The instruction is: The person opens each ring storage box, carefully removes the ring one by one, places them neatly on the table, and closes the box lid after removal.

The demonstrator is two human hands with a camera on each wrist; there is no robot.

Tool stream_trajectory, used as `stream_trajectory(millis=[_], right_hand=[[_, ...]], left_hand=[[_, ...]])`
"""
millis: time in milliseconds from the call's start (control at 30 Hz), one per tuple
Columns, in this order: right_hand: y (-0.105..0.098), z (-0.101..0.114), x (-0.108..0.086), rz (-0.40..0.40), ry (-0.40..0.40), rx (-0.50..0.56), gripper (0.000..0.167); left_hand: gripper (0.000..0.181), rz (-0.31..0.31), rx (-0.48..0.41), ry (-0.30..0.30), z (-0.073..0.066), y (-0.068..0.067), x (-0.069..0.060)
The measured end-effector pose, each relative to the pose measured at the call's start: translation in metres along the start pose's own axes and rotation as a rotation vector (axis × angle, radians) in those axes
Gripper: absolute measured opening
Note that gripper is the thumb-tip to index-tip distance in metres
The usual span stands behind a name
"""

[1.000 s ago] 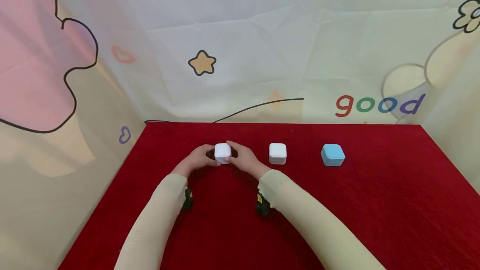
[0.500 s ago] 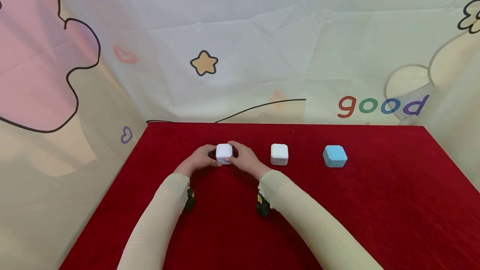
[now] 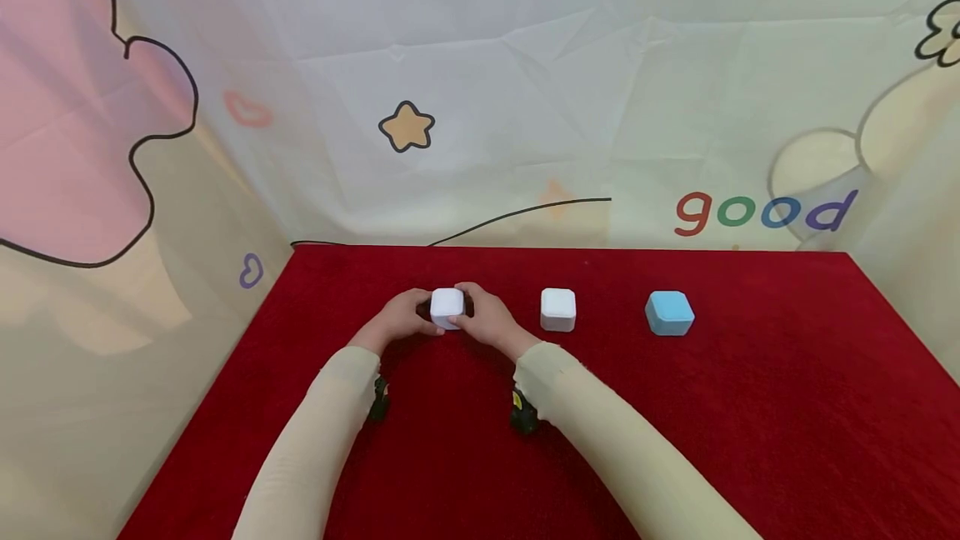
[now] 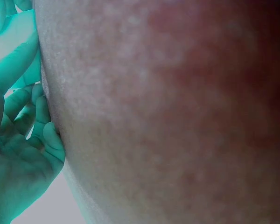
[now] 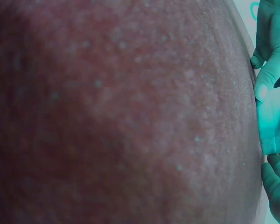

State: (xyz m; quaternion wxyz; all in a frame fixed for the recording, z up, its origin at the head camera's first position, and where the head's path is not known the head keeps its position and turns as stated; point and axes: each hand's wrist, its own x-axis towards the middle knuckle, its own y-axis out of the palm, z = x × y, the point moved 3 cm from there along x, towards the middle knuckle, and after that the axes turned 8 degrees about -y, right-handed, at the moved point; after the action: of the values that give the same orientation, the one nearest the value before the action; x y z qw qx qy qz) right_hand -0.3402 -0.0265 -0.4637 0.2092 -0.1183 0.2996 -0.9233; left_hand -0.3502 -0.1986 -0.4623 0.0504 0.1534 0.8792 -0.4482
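Note:
A white block with rounded edges [image 3: 447, 305] sits toward the back left of the red cloth, between both hands. The left hand [image 3: 401, 317] holds its left side, thumb at the near edge. On the right side, the right hand [image 3: 489, 319] grips the same block between thumb and fingers. Teal-tinted edge portions of the wrist views show the block too: the left wrist view has part of the block [image 4: 31, 70] beside the left hand [image 4: 23, 158], and the right wrist view has the block [image 5: 272, 123] between fingers. Blurred red-brown surface fills most of both wrist views.
A second white block [image 3: 558, 310] stands to the right of the hands, and a light blue block [image 3: 670, 312] stands farther right in the same row. The red cloth [image 3: 787, 407] meets a printed curtain [image 3: 510, 123] at the back and sides.
Both hands stay on the white block, with no clear movement of hands or blocks. The head view has shifted very slightly.

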Motion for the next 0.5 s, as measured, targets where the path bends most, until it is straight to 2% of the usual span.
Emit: stream_trajectory(millis=[367,500], right_hand=[[0.0004,0.0008,0.0014,0.011,0.004,0.026,0.058],[-0.0011,-0.0008,0.0015,0.010,0.016,0.029,0.058]], left_hand=[[0.054,-0.015,0.006,-0.037,0.0011,0.0015,0.0005],[0.056,-0.003,-0.015,-0.030,0.0021,0.0023,0.0040]])
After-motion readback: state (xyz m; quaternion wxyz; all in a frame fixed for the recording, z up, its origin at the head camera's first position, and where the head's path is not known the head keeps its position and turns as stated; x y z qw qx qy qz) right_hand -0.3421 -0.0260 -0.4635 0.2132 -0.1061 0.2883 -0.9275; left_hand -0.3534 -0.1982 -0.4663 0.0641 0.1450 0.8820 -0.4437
